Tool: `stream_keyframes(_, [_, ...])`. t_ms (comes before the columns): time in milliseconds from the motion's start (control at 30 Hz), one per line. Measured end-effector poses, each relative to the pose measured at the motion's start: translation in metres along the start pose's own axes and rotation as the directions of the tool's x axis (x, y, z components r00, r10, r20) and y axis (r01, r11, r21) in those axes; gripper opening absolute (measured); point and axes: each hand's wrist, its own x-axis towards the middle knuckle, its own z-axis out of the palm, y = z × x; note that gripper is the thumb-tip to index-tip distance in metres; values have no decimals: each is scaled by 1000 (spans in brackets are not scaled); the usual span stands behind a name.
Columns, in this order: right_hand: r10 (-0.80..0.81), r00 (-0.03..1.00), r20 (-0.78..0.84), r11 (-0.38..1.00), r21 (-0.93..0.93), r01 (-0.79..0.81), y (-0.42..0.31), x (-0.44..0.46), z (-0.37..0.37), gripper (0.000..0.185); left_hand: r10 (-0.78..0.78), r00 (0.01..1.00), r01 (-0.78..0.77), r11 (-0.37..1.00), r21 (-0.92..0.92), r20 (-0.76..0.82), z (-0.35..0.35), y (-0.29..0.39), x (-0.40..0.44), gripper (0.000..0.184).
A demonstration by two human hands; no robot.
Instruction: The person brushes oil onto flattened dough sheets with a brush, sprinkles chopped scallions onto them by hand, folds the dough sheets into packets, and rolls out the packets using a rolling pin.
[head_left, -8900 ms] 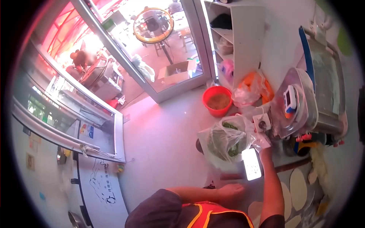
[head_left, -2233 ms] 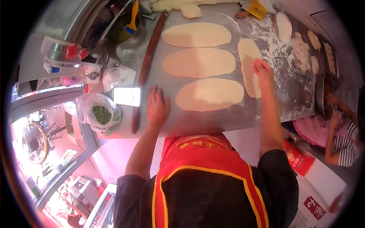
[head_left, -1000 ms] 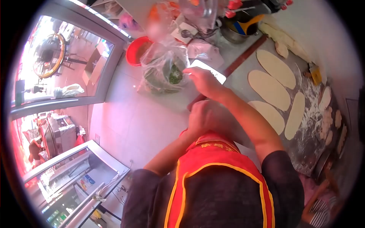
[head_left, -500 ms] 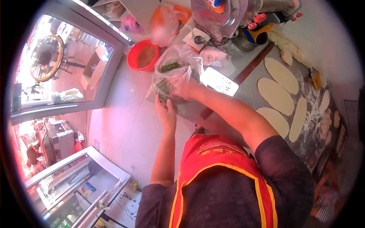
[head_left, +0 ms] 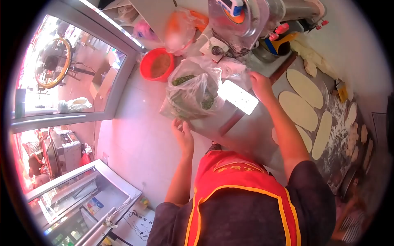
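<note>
A clear plastic bag (head_left: 205,78) with chopped green filling (head_left: 183,79) stands at the counter's left edge. Just below its lower corner is my left hand (head_left: 183,134), fingers apart; whether they touch the plastic is unclear. My right hand (head_left: 260,87) is over the counter, past the upper right corner of a bright white rectangular panel (head_left: 239,97) with small dark marks. The fingers of that hand point toward a crumpled clear plastic packet (head_left: 234,69); they are partly hidden, and I cannot see anything held.
Flattened oval dough pieces (head_left: 298,110) lie on the right, beside scattered flour and a scraper (head_left: 341,91). A red basin (head_left: 156,64) stands left of the bag. At the back are a metal pot (head_left: 264,55), a power socket (head_left: 214,48) and a machine (head_left: 242,24). Glass doors stand left.
My right hand has come out of the plastic bag and moved right, past the white panel. My left hand has dropped slightly away from the bag's side. The bag's mouth has spread.
</note>
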Motion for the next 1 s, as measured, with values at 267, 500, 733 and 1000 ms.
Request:
stream_keyframes(267, [-400, 868, 295, 913, 209, 350, -111, -40, 26, 22, 239, 970, -228, 955, 188, -39, 7, 16, 25, 54])
stream_keyframes(500, [-543, 656, 524, 824, 183, 536, -118, -4, 140, 59, 211, 958, -160, 956, 247, -196, 19, 1, 18, 54])
stream_keyframes(733, [-442, 739, 508, 858, 0, 513, -144, -29, 150, 63, 196, 969, -187, 980, 75, -153, 33, -29, 28, 52])
stream_keyframes(1000, [-692, 603, 396, 669, 39, 742, -86, -6, 161, 42, 180, 965, -163, 981, 101, -190, 32, -9, 22, 54])
